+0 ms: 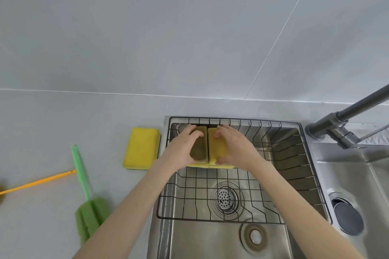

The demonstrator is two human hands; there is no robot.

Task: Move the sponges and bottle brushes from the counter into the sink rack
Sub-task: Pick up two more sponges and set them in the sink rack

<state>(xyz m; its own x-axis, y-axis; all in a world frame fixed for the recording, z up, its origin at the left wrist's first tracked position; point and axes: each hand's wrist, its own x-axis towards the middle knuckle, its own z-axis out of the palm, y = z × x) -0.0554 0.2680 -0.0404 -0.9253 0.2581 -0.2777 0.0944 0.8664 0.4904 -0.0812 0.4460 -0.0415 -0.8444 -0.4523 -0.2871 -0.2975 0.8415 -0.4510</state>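
Two yellow sponges with dark scouring tops lie side by side at the back left of the black wire sink rack (299, 176). My left hand (183, 149) grips the left sponge (200, 149), and my right hand (235, 147) grips the right sponge (219, 147). A third yellow sponge (142, 148) rests on the counter just left of the sink. Further left on the counter lie a green bottle brush (86, 193) with a foam head and an orange brush handle (40, 182) whose head is cut off by the left edge of the frame.
The rack sits over a steel sink (210, 242) with a round drain (226, 197). A grey faucet (341, 124) stands at the right, beside a second basin (357, 176). A grey tiled wall rises behind the counter.
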